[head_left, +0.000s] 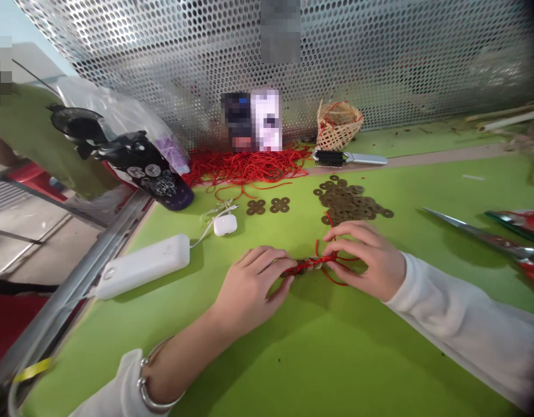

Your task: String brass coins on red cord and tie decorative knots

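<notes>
While your left hand (249, 286) and right hand (371, 259) both pinch the red braided strand (309, 264), the woven basket (337, 138) beyond holds some thin red cord (335, 113)

Over the link I am seeing a perforated metal panel (197, 52) standing beyond the fingers (349, 248), gleaming brighter to their left and dimming to their right. A bright green tabletop (302, 382) is spreading beneath them. Well to their left, a grey metal rail (106, 250) is edging that tabletop, and past it a pale floor (50, 258) is showing. Soft shadows (362, 321) are falling nearer me than the fingers.
</notes>
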The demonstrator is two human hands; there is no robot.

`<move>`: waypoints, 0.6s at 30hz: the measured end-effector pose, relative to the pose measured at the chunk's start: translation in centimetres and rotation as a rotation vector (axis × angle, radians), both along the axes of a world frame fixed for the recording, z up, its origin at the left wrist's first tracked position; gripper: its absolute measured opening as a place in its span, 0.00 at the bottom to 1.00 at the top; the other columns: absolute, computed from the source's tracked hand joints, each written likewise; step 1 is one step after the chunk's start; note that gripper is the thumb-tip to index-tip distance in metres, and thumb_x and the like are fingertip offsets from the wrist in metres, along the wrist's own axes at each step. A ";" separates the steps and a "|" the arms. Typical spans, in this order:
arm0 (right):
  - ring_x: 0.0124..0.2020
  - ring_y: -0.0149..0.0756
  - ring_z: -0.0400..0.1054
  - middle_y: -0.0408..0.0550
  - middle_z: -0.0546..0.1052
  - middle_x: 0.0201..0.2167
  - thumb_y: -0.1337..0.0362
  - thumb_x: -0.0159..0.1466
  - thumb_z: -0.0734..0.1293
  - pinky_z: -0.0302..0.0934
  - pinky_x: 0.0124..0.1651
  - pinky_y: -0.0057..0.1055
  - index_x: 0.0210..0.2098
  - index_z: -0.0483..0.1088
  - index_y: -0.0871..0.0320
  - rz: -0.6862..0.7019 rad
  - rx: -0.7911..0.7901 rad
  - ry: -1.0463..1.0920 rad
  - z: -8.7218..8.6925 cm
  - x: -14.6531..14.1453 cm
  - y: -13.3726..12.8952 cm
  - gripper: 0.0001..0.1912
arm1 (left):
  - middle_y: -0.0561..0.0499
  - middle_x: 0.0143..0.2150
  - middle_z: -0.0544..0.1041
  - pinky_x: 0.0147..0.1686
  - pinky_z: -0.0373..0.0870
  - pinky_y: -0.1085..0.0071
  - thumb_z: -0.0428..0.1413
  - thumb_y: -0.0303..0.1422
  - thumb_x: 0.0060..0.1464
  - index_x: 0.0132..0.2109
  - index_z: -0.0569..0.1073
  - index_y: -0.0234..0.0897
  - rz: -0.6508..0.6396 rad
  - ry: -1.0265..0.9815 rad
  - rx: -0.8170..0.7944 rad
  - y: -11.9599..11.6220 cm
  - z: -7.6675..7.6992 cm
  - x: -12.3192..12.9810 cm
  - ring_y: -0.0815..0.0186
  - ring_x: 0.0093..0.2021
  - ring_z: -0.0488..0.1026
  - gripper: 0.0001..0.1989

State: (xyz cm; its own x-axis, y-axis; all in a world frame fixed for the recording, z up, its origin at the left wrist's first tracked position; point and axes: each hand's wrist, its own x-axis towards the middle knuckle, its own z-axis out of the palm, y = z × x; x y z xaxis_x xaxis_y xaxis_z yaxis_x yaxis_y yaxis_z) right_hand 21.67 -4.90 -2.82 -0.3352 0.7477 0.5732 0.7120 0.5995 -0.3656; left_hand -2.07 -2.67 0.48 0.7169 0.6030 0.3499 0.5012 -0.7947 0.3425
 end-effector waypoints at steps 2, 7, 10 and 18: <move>0.43 0.40 0.64 0.48 0.72 0.39 0.69 0.57 0.66 0.60 0.48 0.43 0.34 0.69 0.55 0.035 0.047 0.032 0.5 -0.5 -0.2 0.05 | 0.48 0.44 0.74 0.45 0.67 0.68 0.51 0.27 0.56 0.46 0.70 0.37 0.015 -0.100 -0.104 -0.4 0.2 0.6 0.65 0.44 0.69 0.10; 0.43 0.39 0.64 0.48 0.70 0.40 0.71 0.56 0.66 0.60 0.48 0.41 0.34 0.69 0.55 0.058 0.109 0.078 1.6 -1.7 -0.7 0.07 | 0.47 0.43 0.73 0.48 0.66 0.68 0.50 0.27 0.56 0.44 0.69 0.36 0.067 -0.270 -0.328 -1.3 0.6 2.1 0.65 0.46 0.69 0.08; 0.44 0.39 0.63 0.47 0.68 0.41 0.71 0.56 0.67 0.60 0.48 0.40 0.35 0.70 0.52 0.056 0.197 0.019 1.8 -2.0 -0.9 0.08 | 0.48 0.40 0.73 0.44 0.66 0.69 0.48 0.28 0.58 0.41 0.69 0.36 0.109 -0.301 -0.452 -1.4 0.9 2.3 0.66 0.43 0.70 0.06; 0.43 0.39 0.62 0.46 0.66 0.43 0.68 0.57 0.67 0.60 0.46 0.38 0.40 0.69 0.47 0.040 0.292 -0.011 1.9 -2.2 -1.3 0.12 | 0.49 0.37 0.75 0.37 0.67 0.72 0.47 0.33 0.59 0.42 0.72 0.35 0.084 -0.289 -0.841 -1.8 1.2 2.2 0.66 0.37 0.71 0.10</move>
